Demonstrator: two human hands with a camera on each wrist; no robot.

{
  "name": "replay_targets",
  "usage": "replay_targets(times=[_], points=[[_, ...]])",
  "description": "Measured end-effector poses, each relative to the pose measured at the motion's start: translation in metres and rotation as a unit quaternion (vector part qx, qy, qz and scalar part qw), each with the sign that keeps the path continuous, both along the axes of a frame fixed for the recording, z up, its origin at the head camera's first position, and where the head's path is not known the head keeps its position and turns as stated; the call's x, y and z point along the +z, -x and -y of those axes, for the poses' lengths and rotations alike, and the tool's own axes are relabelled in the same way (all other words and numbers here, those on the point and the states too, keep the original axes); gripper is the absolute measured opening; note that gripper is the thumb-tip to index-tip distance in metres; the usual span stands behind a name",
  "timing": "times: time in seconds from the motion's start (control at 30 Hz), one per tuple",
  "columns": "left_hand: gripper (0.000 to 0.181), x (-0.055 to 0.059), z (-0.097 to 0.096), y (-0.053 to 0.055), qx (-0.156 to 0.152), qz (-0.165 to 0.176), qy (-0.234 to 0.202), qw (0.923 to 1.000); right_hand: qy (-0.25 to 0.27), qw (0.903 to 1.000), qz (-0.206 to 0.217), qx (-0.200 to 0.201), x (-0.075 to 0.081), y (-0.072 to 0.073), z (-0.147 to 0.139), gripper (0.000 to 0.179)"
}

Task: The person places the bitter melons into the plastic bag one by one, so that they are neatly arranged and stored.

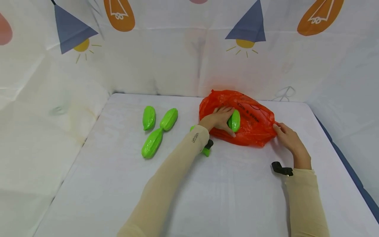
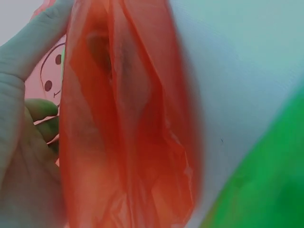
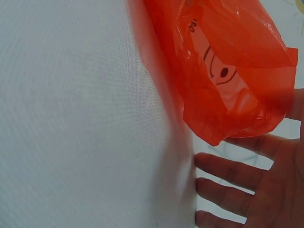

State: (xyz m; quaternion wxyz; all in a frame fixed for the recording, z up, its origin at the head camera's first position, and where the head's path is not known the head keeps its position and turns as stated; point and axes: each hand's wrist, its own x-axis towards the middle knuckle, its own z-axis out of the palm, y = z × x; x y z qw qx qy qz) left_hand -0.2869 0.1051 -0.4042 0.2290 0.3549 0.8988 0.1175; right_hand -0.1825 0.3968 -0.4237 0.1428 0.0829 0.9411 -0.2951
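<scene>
My left hand (image 1: 219,120) reaches over the red plastic bag (image 1: 251,131) and holds a glossy green ridged gourd-like piece (image 1: 235,121) between thumb and fingers, at the bag. The bag lies crumpled, with dark printing on it; in the left wrist view its red film (image 2: 128,118) hides most of the held piece. On the other side, my right hand (image 1: 288,141) pinches the bag's right corner with thumb and forefinger. Its other fingers (image 3: 228,173) extend apart in the right wrist view. Beneath my left wrist lies another green piece (image 1: 206,151), mostly hidden by the sleeve.
Left of the bag, a green piece (image 1: 149,118) lies on the white tabletop (image 1: 237,191). Near it, an upper green piece (image 1: 169,119) meets a lower one (image 1: 152,143) end to end. White patterned sheeting (image 1: 165,65) stands behind the table.
</scene>
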Motion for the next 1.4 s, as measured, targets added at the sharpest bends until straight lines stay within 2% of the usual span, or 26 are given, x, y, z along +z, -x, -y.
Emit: replay_targets(times=[0.17, 0.43, 0.77, 1.0, 1.2, 1.4], points=[[0.120, 0.002, 0.004, -0.003, -0.011, -0.010, -0.006, 0.9999, 0.001, 1.0000, 0.004, -0.002, 0.000, -0.001, 0.000, 0.080], [0.119, 0.009, 0.019, -0.008, -0.029, -0.030, -0.041, 0.9983, 0.000, 0.9999, 0.009, -0.009, 0.001, -0.001, -0.001, 0.081], [0.119, 0.017, 0.040, -0.019, -0.023, -0.013, -0.088, 0.9958, 0.003, 0.9997, 0.016, -0.015, 0.000, -0.003, 0.000, 0.082], [0.116, 0.013, 0.061, -0.030, -0.019, -0.031, -0.113, 0.9929, 0.004, 0.9998, 0.019, -0.011, -0.001, -0.002, -0.001, 0.084], [0.115, 0.007, 0.086, -0.047, 0.006, -0.034, -0.141, 0.9894, 0.005, 0.9998, 0.016, -0.010, 0.000, -0.001, 0.001, 0.085], [0.118, -0.006, 0.105, -0.063, 0.017, -0.036, -0.159, 0.9865, 0.003, 0.9998, 0.017, -0.009, 0.000, -0.001, 0.001, 0.086]])
